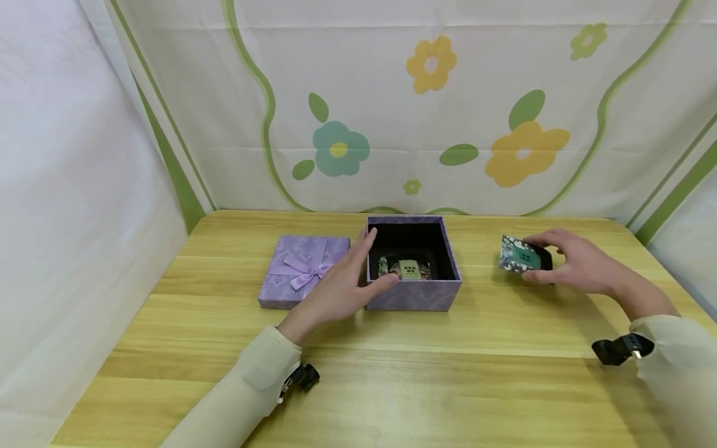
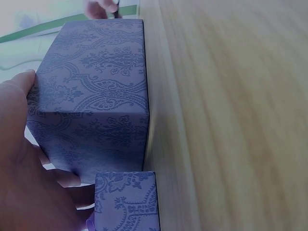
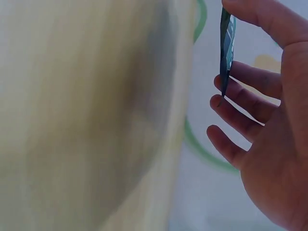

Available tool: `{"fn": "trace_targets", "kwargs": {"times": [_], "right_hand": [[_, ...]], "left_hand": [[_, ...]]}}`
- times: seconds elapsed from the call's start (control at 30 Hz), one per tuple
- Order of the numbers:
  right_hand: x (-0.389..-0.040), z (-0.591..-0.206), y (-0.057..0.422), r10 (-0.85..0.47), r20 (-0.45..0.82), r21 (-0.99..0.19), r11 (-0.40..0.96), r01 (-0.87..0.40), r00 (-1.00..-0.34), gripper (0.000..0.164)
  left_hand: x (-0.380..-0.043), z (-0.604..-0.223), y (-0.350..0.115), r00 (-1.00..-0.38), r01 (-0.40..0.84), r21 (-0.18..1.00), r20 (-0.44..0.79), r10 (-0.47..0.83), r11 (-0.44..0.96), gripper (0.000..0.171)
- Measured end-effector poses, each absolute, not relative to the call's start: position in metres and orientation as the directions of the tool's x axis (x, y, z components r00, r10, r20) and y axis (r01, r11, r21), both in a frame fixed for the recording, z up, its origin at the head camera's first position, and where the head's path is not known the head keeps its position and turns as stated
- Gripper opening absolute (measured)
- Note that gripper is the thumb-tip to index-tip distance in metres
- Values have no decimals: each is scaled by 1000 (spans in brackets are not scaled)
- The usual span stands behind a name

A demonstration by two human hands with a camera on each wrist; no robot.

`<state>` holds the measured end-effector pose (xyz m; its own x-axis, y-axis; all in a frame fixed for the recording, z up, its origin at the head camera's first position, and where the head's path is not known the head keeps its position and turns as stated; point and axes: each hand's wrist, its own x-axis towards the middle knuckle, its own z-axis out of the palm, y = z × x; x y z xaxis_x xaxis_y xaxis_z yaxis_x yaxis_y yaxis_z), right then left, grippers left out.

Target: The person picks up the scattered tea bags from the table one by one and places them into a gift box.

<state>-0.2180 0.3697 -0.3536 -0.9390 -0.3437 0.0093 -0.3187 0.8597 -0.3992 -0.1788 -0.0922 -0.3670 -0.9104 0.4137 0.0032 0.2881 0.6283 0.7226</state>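
Observation:
My right hand [image 1: 579,261] pinches a thin, flat packet [image 1: 520,256] with a floral print and a teal label, thumb and fingers at its right end. In the right wrist view the packet [image 3: 227,50] is seen edge-on. My left hand [image 1: 350,283] rests at the left front corner of an uncovered purple box [image 1: 413,295], its thumb at the front rim and its fingers along the left side. Inside the black-lined box lies another packet [image 1: 410,269] with a yellow-green label, its lower part hidden by the front wall.
Left of the box lies its purple lid [image 1: 282,280] with a ribbon bow, partly behind my left hand. The wooden table [image 1: 392,386] ends at a white flowered cloth [image 1: 386,81] behind and at the sides.

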Motion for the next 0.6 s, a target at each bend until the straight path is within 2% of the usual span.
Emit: {"fn": "trace_targets", "kwargs": {"times": [0.6], "right_hand": [[-214,-288,276,-471,120,-416,775,-475,-874,70]], "left_hand": [[-178,-367,-92,-909,296,722,12,416,626,98]]}}
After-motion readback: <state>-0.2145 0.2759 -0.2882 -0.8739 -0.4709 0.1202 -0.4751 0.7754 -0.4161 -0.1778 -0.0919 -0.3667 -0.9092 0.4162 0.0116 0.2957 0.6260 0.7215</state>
